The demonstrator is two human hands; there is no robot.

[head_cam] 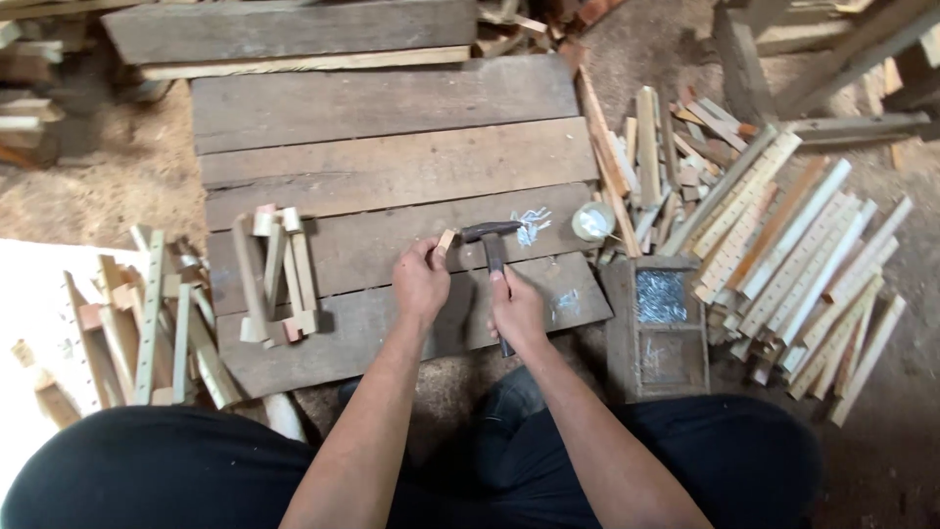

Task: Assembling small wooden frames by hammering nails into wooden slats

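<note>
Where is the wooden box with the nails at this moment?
In the head view, the wooden box lies on the ground right of the plank platform, just beyond the right hand holding the hammer, and beside the pile of pale slats.

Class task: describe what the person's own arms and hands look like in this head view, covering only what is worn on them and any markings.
Both forearms are bare, with no sleeves in view. The left hand and right hand wear no gloves. No watch, ring, band or marking shows on either wrist. Dark trousers cover the legs below.
</note>
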